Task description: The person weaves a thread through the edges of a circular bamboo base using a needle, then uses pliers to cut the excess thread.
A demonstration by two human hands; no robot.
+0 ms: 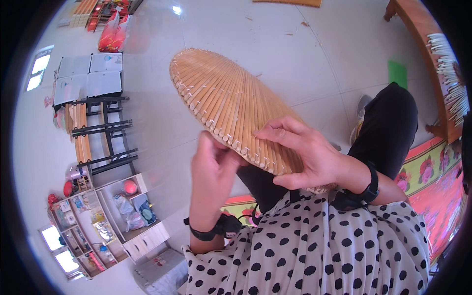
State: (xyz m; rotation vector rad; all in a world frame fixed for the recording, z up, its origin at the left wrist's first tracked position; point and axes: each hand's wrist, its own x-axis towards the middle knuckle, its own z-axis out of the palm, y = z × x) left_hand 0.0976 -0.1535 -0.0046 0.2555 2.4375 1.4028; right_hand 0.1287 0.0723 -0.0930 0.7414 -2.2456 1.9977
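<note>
radial-slat disc (221,93): bamboo-like wood, ribbed, matt. tiled floor (344,44): smooth, glossy. polka-dot top (305,241): matt cloth. trousers (391,123): smooth matt cloth.

At two o'clock I see a wooden tabletop (423,29) bearing pale sticks (450,73); near one, scraps (305,23) lie on the tiled floor (359,34).

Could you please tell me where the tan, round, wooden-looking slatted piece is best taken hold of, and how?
Probably pinch the slatted piece by its upper-left rim, coming from the picture's upper left: that edge juts out free, while the left hand and right hand occupy its nearer part.
</note>
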